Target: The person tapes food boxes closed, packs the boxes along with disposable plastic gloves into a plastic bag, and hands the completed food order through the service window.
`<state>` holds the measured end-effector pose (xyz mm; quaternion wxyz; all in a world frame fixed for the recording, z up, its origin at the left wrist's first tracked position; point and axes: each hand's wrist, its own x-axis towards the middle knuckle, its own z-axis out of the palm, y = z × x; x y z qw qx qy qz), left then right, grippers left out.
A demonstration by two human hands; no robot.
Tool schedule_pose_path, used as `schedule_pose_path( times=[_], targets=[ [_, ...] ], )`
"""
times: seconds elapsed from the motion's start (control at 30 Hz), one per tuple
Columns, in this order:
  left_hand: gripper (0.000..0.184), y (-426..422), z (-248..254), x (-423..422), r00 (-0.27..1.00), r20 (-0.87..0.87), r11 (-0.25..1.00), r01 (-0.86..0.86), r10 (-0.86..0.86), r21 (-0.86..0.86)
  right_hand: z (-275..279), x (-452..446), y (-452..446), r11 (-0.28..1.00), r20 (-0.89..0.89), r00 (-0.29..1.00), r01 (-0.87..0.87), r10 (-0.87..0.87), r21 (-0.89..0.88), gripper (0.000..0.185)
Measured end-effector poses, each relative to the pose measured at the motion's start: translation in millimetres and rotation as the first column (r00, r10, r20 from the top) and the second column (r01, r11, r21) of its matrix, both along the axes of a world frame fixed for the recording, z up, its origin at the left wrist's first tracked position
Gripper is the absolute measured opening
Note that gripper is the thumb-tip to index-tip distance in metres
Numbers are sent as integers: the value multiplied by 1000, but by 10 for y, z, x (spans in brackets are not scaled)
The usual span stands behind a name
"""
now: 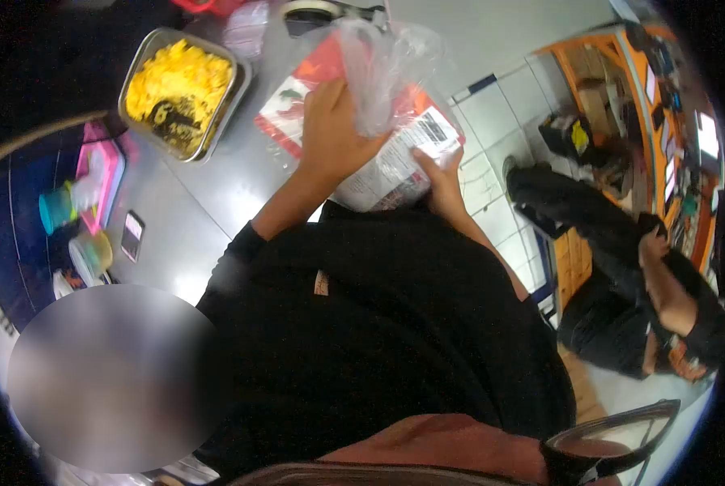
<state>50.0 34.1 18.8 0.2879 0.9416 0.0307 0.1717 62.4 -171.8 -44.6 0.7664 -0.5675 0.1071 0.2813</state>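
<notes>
A clear plastic bag (370, 81) holds red-and-white printed packets (297, 101), one with a barcode label (431, 134). It rests at the edge of the steel table, close against my body. My left hand (330, 134) lies over the top of the bag, its thumb stretched toward the label and its fingers bent onto the plastic. At the bag's right side, my right hand (446, 182) grips its lower corner with the thumb on top. The fingers under that corner are hidden.
A glass container (241, 85) of yellow chopped food stands on the steel table (168, 198). Nearby are a phone (132, 236), a pink tray (107, 174) and a roll of tape (310, 12). A person in black (613, 283) sits at right beside an orange shelf (577, 69).
</notes>
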Motion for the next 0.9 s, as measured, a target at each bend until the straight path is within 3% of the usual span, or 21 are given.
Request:
schedule_pose_path(
  times=[0.03, 0.1, 0.13, 0.27, 0.5, 0.53, 0.57, 0.63, 0.67, 0.7, 0.77, 0.83, 0.9],
  targets=[
    [59, -2, -132, -30, 999, -9, 999, 31, -32, -8, 10, -17, -11, 994, 53, 996, -60, 66, -93, 111],
    [56, 2, -300, -16, 977, 214, 999, 16, -9, -30, 89, 12, -11, 994, 96, 993, -66, 74, -87, 116],
    [54, -17, -296, -58, 991, 131, 995, -14, 27, -100, 138, 25, -11, 992, 137, 984, -102, 112, -80, 121],
    [54, -25, -281, -40, 993, 121, 999, 15, -8, -53, 257, 76, -36, 983, 105, 982, -144, 156, -112, 127],
    [46, -187, -46, -31, 973, 230, 1000, -22, 26, -21, 89, 89, -198, 980, 148, 970, -199, 194, 18, 127],
    [43, -220, -2, -30, 969, 243, 999, -36, 31, 19, 167, 59, -287, 979, 86, 976, -203, 202, 10, 114],
    [43, -250, 50, -20, 969, 246, 998, -45, 35, 36, 254, 61, -382, 977, 91, 974, -212, 209, 26, 114],
    [41, -308, 156, 21, 943, 318, 994, -108, 101, 5, 393, 59, -663, 974, -52, 978, -207, 203, -95, 110],
    [39, -294, 190, 44, 945, 312, 995, -95, 99, -28, 365, 24, -844, 969, -55, 983, -185, 178, -166, 96],
    [39, -330, 280, 39, 943, 320, 995, -98, 96, -10, 306, 3, -1059, 971, -45, 982, -186, 181, -150, 96],
    [33, -412, 508, 35, 970, 233, 994, -91, 72, 69, 199, 12, -1547, 989, -62, 990, -131, 127, -62, 77],
    [26, -563, 625, 19, 947, 321, 989, -52, 5, 138, 354, -4, -2292, 998, -23, 999, -25, 24, -59, 58],
    [22, -732, 652, 43, 905, 414, 989, -44, 98, -139, 546, 42, -2777, 989, 19, 998, -51, 54, -140, 45]
  ],
)
